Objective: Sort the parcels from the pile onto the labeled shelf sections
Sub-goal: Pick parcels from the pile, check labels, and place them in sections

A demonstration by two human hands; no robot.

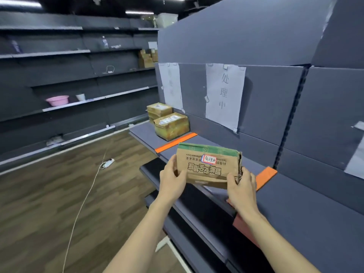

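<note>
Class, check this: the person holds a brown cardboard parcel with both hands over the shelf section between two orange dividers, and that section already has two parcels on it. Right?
Not quite. The head view shows the two taped cardboard parcels in the next section, beyond the far orange divider strip. The rest holds: left hand and right hand hold the brown cardboard parcel over the section before the near orange divider strip.
</note>
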